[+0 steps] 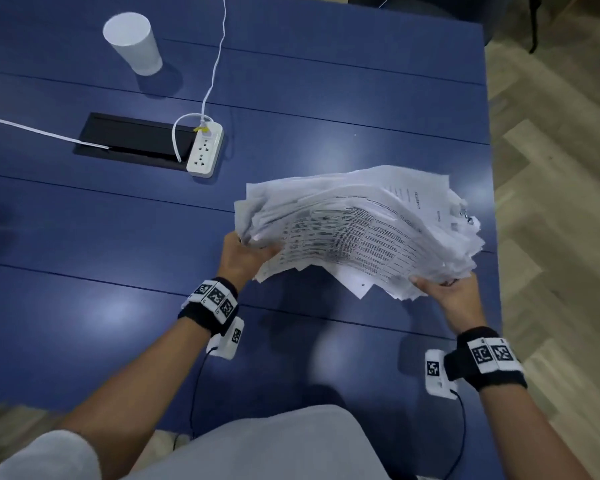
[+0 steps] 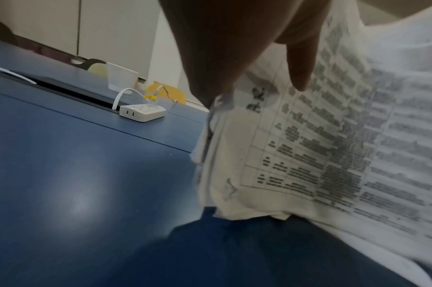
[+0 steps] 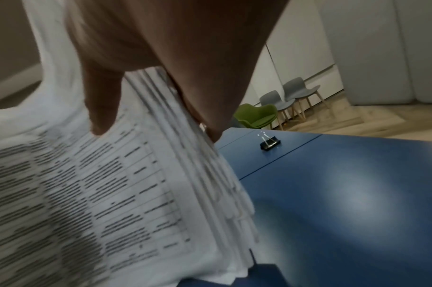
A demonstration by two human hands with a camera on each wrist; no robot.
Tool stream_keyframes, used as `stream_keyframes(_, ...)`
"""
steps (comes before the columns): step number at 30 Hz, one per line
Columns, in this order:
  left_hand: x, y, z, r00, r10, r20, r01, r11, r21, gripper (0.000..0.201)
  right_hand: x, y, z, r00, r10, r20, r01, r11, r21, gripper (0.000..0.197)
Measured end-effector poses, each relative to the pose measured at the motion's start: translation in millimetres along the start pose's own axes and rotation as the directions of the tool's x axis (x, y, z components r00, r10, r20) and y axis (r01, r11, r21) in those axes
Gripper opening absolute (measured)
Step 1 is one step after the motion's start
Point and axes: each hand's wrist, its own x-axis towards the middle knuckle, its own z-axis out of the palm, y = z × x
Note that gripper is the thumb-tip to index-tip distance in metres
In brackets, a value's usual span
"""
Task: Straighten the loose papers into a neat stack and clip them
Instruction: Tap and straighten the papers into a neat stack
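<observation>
A thick, uneven pile of printed papers [image 1: 357, 226] is held up off the blue table [image 1: 118, 237], sheets sticking out at different angles. My left hand [image 1: 243, 254] grips the pile's near-left corner, thumb on the printed top sheet [image 2: 332, 136]. My right hand [image 1: 444, 289] grips the near-right corner, thumb on top and fingers under the fanned edges [image 3: 210, 174]. A black binder clip [image 3: 270, 144] lies on the table beyond the right hand, seen only in the right wrist view; the papers hide it from the head view.
A white paper cup [image 1: 134, 43] stands at the far left. A white power strip [image 1: 205, 148] with cables lies beside a black cable hatch [image 1: 132, 140]. The table's right edge [image 1: 492, 202] runs close to the papers, with wooden floor beyond.
</observation>
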Motion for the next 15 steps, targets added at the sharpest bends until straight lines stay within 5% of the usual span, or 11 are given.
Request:
stream_keyframes(5,15.3,-11.2,-9.7,0.994,-0.035,0.108,0.026,0.996,0.08,0.041,6.5,2.9,-0.3,0.998,0.061,-0.025,-0.06,0.998,0.034,0.036)
stream_keyframes(10,28.8,-7.0,5.5,1.0,0.013,0.014,-0.014,0.995,0.097,0.024,12.0,8.4,20.1,0.973,0.13,-0.191,-0.105,0.985,0.134,0.046)
stream_keyframes(15,24.7,-10.4,-6.5,0.98,-0.037,0.194,0.022,0.997,0.079,0.042,9.8,10.7,6.9,0.978,0.162,-0.132,-0.141,0.978,0.155,0.045)
